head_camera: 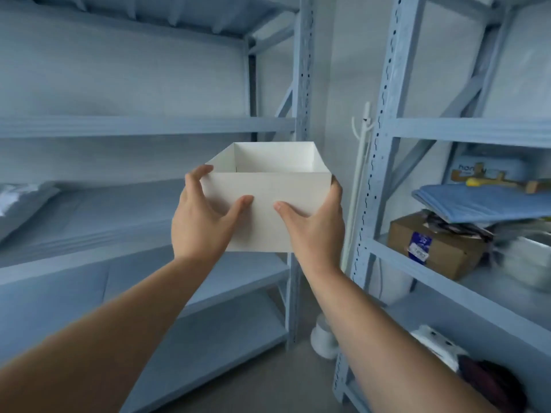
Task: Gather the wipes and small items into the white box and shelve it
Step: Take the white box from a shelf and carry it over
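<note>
**Both hands on white box, held up between 2 racks**

Bare forearms come in from the bottom corners, both stretched forward and up, converging at frame centre. Left hand clamps the left near corner of the open-top white cardboard box: thumb flat on the front wall, fingers wrapped round the left side near the rim. Right hand mirrors it on the right near corner: thumb on the front wall, fingers round the right side. Box is gripped by both hands, in the air, level, touching no shelf.

Room: 2 pale blue metal shelving racks with perforated uprights. Left rack has bare boards apart from a crumpled clear plastic bag at the far left edge. Right rack holds a folded blue cloth lying on top of a brown cardboard carton with a blue label, clutter behind it too blurred to identify. Lower right shelf has a white item and a dark red one, both blurred. White coat stand stands in the gap between the racks, its round base on the grey floor.

Box: plain white walls, square corners, no lid. Only the upper inside walls show; the floor of the box is hidden behind the front wall, so contents cannot be told.
</note>
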`<state>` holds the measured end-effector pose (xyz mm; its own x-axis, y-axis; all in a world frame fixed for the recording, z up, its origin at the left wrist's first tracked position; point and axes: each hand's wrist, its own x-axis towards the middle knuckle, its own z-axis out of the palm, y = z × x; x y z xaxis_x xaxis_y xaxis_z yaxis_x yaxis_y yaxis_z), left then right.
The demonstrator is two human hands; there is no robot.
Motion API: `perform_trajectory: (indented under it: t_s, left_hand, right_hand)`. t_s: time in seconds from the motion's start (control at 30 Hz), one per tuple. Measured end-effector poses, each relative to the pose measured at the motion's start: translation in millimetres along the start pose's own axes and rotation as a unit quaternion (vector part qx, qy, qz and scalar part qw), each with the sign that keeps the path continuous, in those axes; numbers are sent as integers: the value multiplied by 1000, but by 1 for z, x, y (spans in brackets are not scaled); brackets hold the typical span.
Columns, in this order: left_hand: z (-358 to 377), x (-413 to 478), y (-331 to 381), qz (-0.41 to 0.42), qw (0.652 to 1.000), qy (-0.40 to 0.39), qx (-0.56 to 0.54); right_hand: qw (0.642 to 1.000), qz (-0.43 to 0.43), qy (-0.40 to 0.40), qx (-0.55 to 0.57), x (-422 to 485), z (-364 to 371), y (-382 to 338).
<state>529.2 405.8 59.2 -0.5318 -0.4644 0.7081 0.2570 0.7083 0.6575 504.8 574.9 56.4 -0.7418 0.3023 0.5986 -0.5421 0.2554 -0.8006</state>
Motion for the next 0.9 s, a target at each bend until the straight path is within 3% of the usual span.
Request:
perform_trajectory:
  t_s: [0.37,0.9]
  left_hand:
    - [104,-100,-13,1,987,-163,6]
    - [245,-234,-29,20,932,-360,46]
  right_hand:
    - [990,95,46,-96,-39,-92,116]
    - [949,236,119,-170,-104,-200,269]
